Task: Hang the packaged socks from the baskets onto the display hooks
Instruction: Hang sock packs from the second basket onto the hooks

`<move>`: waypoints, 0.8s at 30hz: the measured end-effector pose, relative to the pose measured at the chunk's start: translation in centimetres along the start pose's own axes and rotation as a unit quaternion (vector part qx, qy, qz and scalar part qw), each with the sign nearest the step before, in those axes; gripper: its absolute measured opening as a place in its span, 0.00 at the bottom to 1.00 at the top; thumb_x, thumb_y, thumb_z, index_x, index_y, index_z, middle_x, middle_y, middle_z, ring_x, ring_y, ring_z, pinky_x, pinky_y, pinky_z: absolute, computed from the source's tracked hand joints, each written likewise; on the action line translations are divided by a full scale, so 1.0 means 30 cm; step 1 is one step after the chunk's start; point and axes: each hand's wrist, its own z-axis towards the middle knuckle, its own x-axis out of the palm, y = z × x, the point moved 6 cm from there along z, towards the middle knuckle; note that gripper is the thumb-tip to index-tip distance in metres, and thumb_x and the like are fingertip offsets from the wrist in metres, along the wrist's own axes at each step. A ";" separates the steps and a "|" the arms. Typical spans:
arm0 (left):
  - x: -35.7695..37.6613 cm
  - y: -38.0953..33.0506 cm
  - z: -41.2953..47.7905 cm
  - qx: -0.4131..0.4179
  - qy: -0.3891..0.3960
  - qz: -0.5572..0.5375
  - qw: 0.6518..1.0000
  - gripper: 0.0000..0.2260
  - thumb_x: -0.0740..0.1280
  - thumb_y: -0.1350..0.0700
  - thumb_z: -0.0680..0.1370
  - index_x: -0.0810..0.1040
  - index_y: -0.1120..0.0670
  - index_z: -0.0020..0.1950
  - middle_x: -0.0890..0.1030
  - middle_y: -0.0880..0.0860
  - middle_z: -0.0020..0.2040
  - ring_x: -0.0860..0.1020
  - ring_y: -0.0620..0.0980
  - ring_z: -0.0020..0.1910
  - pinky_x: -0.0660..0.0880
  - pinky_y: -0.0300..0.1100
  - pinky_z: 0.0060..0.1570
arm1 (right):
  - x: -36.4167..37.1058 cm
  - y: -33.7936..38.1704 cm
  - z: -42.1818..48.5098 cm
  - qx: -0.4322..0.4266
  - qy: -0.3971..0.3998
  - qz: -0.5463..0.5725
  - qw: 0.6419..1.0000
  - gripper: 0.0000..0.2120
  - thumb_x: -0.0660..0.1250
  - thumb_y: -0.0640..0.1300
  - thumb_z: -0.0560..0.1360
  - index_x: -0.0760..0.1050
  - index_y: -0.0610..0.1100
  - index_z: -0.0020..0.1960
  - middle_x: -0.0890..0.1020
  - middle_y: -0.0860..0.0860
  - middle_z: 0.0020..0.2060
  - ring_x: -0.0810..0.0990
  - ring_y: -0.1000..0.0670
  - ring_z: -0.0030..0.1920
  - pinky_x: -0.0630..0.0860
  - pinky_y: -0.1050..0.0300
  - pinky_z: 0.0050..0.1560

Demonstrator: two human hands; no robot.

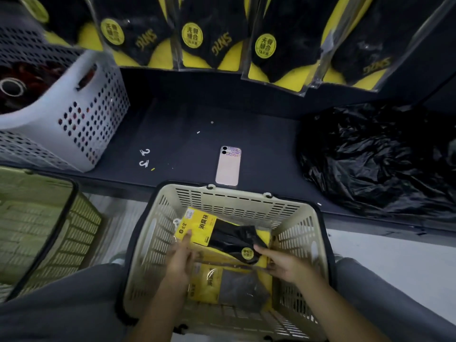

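Note:
A beige slotted basket (237, 201) stands in front of me between my knees. Inside it both hands hold a yellow-and-black sock pack (217, 233) tilted above the others. My left hand (181, 257) grips the pack's yellow header end, with a finger on top of it. My right hand (283, 265) pinches its lower end near the round sticker. Another sock pack (227, 285) lies flat on the basket floor beneath. Several matching packs (204, 35) hang in a row from the display at the top.
A pink phone (228, 166) lies on the dark shelf (185, 144) just behind the basket, with two small white hooks (144, 157) to its left. A grey perforated basket (81, 112) sits at the left, a crumpled black plastic bag (377, 159) at the right, a green basket (47, 230) lower left.

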 end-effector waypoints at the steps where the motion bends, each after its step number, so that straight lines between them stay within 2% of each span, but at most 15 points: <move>1: 0.014 -0.008 -0.035 0.007 0.025 0.000 1.000 0.19 0.72 0.46 0.71 0.76 0.57 0.54 0.81 0.57 0.48 0.78 0.54 0.47 0.77 0.48 0.50 | 0.021 0.006 -0.028 -0.014 0.026 0.014 0.999 0.17 0.75 0.43 0.68 0.76 0.40 0.54 0.83 0.46 0.46 0.81 0.48 0.46 0.81 0.58 0.37; 3: 0.054 -0.037 -0.115 0.032 0.078 0.016 0.996 0.18 0.72 0.43 0.67 0.76 0.52 0.50 0.83 0.51 0.39 0.79 0.52 0.47 0.74 0.45 0.45 | 0.060 0.032 -0.083 -0.052 0.069 0.012 0.996 0.19 0.74 0.44 0.68 0.76 0.41 0.56 0.85 0.45 0.49 0.83 0.46 0.50 0.82 0.55 0.43; 4: 0.074 -0.060 -0.156 0.050 0.096 0.019 0.994 0.17 0.71 0.44 0.67 0.75 0.52 0.50 0.83 0.50 0.37 0.80 0.52 0.49 0.74 0.47 0.48 | 0.075 0.048 -0.112 -0.068 0.076 0.000 0.995 0.24 0.75 0.44 0.66 0.75 0.41 0.60 0.84 0.44 0.52 0.81 0.45 0.54 0.81 0.52 0.49; 6: 0.093 -0.126 -0.226 0.111 0.092 0.030 0.989 0.17 0.71 0.46 0.70 0.75 0.53 0.53 0.83 0.53 0.42 0.78 0.53 0.54 0.69 0.58 0.62 | 0.093 0.091 -0.173 -0.102 0.069 -0.026 0.992 0.34 0.76 0.45 0.64 0.70 0.40 0.67 0.80 0.42 0.60 0.77 0.42 0.61 0.74 0.48 0.61; 7: 0.106 -0.173 -0.270 0.152 0.093 0.032 0.984 0.18 0.71 0.46 0.70 0.75 0.53 0.56 0.83 0.55 0.47 0.78 0.52 0.54 0.68 0.59 0.63 | 0.096 0.124 -0.205 -0.133 0.053 -0.043 0.989 0.37 0.77 0.45 0.64 0.67 0.40 0.69 0.78 0.42 0.62 0.76 0.42 0.63 0.73 0.47 0.64; 9: 0.144 -0.281 -0.370 0.235 0.119 0.047 0.964 0.22 0.71 0.47 0.70 0.75 0.53 0.62 0.82 0.55 0.54 0.80 0.53 0.54 0.74 0.52 0.60 | 0.098 0.220 -0.284 -0.228 -0.010 -0.099 0.969 0.38 0.77 0.45 0.66 0.64 0.42 0.71 0.76 0.44 0.64 0.75 0.44 0.63 0.76 0.48 0.60; 11: 0.187 -0.382 -0.459 0.314 0.137 0.094 0.935 0.17 0.70 0.53 0.74 0.76 0.53 0.61 0.82 0.52 0.55 0.81 0.49 0.52 0.79 0.42 0.50 | 0.107 0.337 -0.397 -0.337 -0.064 -0.125 0.931 0.34 0.75 0.44 0.69 0.63 0.45 0.70 0.72 0.49 0.63 0.72 0.48 0.63 0.76 0.57 0.53; 13: 0.239 -0.462 -0.545 0.371 0.170 0.134 0.903 0.10 0.70 0.57 0.75 0.78 0.53 0.56 0.84 0.49 0.51 0.82 0.44 0.48 0.77 0.34 0.44 | 0.139 0.451 -0.532 -0.441 -0.063 -0.126 0.886 0.27 0.73 0.45 0.72 0.67 0.46 0.68 0.73 0.51 0.62 0.73 0.52 0.62 0.73 0.64 0.52; 15: 0.292 -0.518 -0.621 0.420 0.203 0.172 0.868 0.09 0.70 0.60 0.74 0.78 0.51 0.52 0.84 0.45 0.47 0.82 0.40 0.45 0.75 0.29 0.41 | 0.180 0.533 -0.667 -0.518 -0.037 -0.115 0.847 0.18 0.71 0.45 0.73 0.72 0.49 0.61 0.78 0.53 0.57 0.77 0.57 0.56 0.76 0.64 0.53; 18: 0.354 -0.575 -0.707 0.450 0.225 0.198 0.841 0.10 0.72 0.59 0.72 0.78 0.49 0.51 0.84 0.46 0.46 0.83 0.42 0.45 0.76 0.30 0.40 | 0.212 0.600 -0.809 -0.582 -0.030 -0.068 0.810 0.13 0.73 0.44 0.70 0.75 0.49 0.53 0.82 0.54 0.48 0.81 0.60 0.48 0.78 0.66 0.50; 21: 0.398 -0.625 -0.768 0.454 0.229 0.190 0.840 0.12 0.76 0.56 0.68 0.79 0.47 0.47 0.84 0.40 0.41 0.82 0.37 0.41 0.75 0.28 0.35 | 0.211 0.629 -0.880 -0.597 -0.004 -0.017 0.802 0.16 0.74 0.48 0.66 0.77 0.48 0.52 0.85 0.54 0.47 0.83 0.56 0.50 0.78 0.66 0.47; 24: 0.443 -0.675 -0.823 0.471 0.233 0.189 0.830 0.10 0.77 0.54 0.67 0.80 0.46 0.44 0.83 0.37 0.38 0.81 0.35 0.38 0.73 0.25 0.31 | 0.181 0.655 -0.920 -0.600 0.010 0.002 0.800 0.11 0.71 0.45 0.71 0.79 0.49 0.53 0.86 0.56 0.47 0.83 0.57 0.50 0.77 0.69 0.45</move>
